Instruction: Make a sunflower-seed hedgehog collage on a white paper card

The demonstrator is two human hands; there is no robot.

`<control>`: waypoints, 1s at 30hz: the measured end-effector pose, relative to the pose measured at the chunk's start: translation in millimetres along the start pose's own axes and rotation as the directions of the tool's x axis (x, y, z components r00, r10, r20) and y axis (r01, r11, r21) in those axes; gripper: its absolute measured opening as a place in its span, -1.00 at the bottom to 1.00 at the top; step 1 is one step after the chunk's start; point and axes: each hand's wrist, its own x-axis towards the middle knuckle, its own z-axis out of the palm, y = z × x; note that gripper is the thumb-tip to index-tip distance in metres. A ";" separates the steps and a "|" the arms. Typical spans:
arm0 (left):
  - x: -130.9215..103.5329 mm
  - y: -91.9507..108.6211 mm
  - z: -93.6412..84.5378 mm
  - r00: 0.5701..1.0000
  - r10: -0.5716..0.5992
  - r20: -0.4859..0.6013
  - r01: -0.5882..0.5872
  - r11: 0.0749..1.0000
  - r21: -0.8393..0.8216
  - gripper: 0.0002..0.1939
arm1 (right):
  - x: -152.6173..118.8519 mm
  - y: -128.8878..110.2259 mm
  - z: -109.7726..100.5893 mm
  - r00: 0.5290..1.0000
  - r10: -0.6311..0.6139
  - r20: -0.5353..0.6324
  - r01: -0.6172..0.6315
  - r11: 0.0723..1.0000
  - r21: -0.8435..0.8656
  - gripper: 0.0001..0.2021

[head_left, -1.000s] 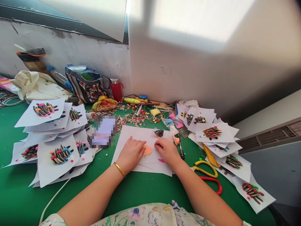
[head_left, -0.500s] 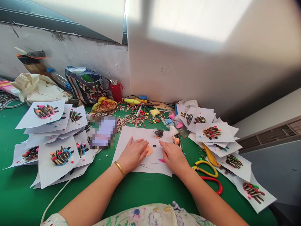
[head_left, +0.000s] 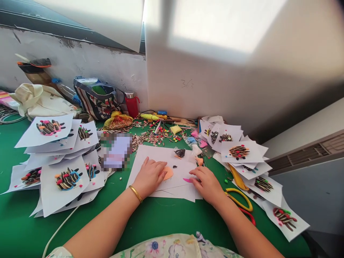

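Note:
My left hand lies on a white paper sheet, fingers stretched out, its thumb beside a flat peach-orange clay shape. My right hand is over the sheet's right side, thumb and index finger at a thin pink pointed tool; most of the tool is hidden under the hand. Between the hands sits a small black clay piece. Farther up the paper is a black lump in clear wrapping, and an orange clay lump rests at the right edge.
Finished seed-and-clay pictures are piled at left and right. Yellow-handled scissors lie by my right forearm. A blurred-out phone is left of the paper. Sunflower seeds, a glue gun and a red bottle stand behind.
My right hand has moved right and toward me, from beside the black clay piece to the pink tool, which has shifted slightly. My left hand stays on the paper.

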 end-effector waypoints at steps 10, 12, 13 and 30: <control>2.4 -2.0 1.8 1.000 -0.003 -0.026 0.003 1.000 -0.006 -0.69 | 33.6 -49.0 24.5 0.997 -0.073 0.024 0.077 0.974 -0.215 -0.58; 2.7 -2.2 1.4 1.000 -0.006 -0.023 0.006 1.000 -0.009 -0.69 | 34.8 -46.2 25.9 0.998 -0.069 0.011 0.069 0.966 -0.249 -0.61; 2.9 -2.3 1.3 1.000 -0.007 -0.024 0.006 1.000 -0.011 -0.69 | 34.2 -43.8 25.2 0.998 -0.065 0.002 0.063 0.963 -0.262 -0.62; 4.8 -2.0 1.2 1.000 -0.006 -0.023 0.007 1.000 0.010 -0.70 | 39.9 -38.3 28.4 0.994 -0.101 -0.033 0.089 0.963 -0.253 -0.65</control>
